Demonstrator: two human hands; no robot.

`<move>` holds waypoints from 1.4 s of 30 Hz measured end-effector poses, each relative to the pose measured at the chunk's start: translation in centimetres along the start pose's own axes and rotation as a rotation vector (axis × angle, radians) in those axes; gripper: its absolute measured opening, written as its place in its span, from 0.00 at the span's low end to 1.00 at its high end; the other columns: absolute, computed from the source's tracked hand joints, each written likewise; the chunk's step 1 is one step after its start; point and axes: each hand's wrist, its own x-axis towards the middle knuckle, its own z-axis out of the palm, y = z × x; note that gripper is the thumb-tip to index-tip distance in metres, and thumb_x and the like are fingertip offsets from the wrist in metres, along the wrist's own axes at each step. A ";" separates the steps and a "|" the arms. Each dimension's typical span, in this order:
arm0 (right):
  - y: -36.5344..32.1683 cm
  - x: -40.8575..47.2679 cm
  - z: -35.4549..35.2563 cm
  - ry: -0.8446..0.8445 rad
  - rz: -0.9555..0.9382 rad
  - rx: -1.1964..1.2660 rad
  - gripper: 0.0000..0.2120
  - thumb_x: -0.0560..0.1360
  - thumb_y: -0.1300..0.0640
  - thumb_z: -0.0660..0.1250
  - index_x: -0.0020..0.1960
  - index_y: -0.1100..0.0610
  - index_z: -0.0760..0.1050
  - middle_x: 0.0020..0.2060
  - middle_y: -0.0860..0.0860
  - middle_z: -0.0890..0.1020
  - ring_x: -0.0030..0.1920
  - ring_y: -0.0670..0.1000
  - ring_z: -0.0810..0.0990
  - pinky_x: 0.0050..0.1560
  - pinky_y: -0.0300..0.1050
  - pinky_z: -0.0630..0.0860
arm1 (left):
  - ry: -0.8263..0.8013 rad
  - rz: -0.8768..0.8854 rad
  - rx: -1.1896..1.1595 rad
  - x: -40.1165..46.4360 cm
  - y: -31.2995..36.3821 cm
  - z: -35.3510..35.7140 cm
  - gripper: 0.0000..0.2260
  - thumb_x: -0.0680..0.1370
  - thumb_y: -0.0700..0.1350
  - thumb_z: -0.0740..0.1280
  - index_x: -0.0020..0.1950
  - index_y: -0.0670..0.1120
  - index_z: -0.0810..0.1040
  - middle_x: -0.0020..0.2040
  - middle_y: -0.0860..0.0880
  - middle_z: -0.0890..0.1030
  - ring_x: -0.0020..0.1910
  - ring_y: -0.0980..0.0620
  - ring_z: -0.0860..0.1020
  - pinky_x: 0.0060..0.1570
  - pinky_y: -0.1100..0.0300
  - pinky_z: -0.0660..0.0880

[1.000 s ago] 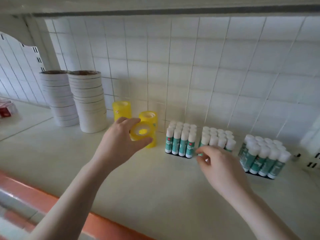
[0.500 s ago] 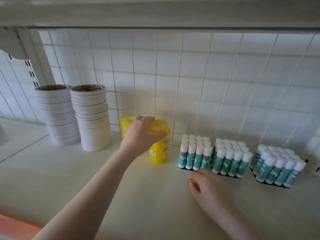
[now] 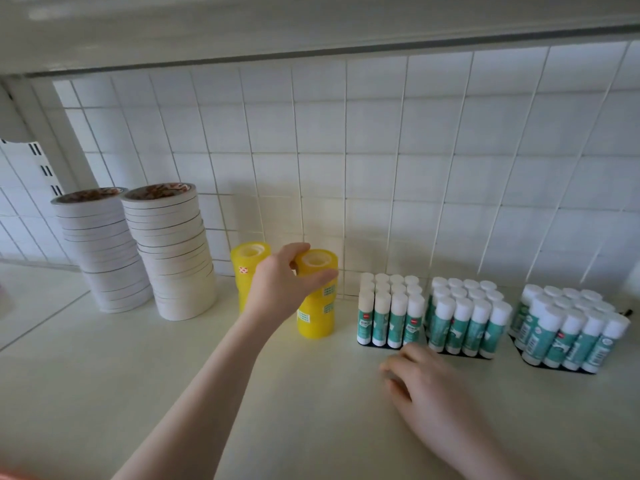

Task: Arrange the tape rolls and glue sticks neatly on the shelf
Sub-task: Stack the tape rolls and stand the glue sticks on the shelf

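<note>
Left hand (image 3: pixel 280 289) grips top yellow tape roll (image 3: pixel 317 268) on its stack, mid-shelf (image 3: pixel 173 375) by glue sticks (image 3: pixel 391 310). Right hand (image 3: pixel 426 386) blurred, loosely curled, holding nothing. Roll looks light, stiff, slick; pinch across rim

The yellow tape rolls (image 3: pixel 316 294) look like glossy, translucent plastic. The white tape stacks (image 3: pixel 171 251) look matt and papery. The glue sticks (image 3: pixel 391 313) have smooth plastic caps. The shelf (image 3: pixel 138 368) is smooth, and the tiled wall (image 3: pixel 381 150) faintly glossy.
</note>
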 end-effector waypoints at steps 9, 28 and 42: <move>0.0 0.0 -0.2 -0.008 0.006 -0.010 0.14 0.55 0.59 0.79 0.32 0.49 0.75 0.32 0.44 0.72 0.30 0.47 0.75 0.25 0.39 0.70 | -0.004 -0.009 -0.027 0.4 -0.2 0.0 0.30 0.66 0.52 0.76 0.66 0.48 0.73 0.51 0.52 0.77 0.50 0.53 0.76 0.49 0.62 0.72; -0.1 -0.7 -2.3 -0.118 0.072 0.011 0.07 0.64 0.58 0.75 0.37 0.50 0.78 0.36 0.46 0.75 0.36 0.48 0.77 0.31 0.38 0.67 | 0.059 0.004 -0.009 -0.5 -0.2 1.2 0.34 0.67 0.52 0.76 0.71 0.48 0.68 0.62 0.47 0.77 0.59 0.48 0.75 0.53 0.62 0.69; 0.1 -0.5 -3.2 -0.222 0.119 -0.011 0.10 0.78 0.53 0.57 0.54 0.51 0.75 0.52 0.46 0.72 0.53 0.49 0.73 0.47 0.42 0.67 | 0.048 0.024 0.048 -1.2 -0.1 1.0 0.35 0.68 0.52 0.75 0.72 0.48 0.66 0.62 0.45 0.76 0.60 0.46 0.74 0.54 0.59 0.70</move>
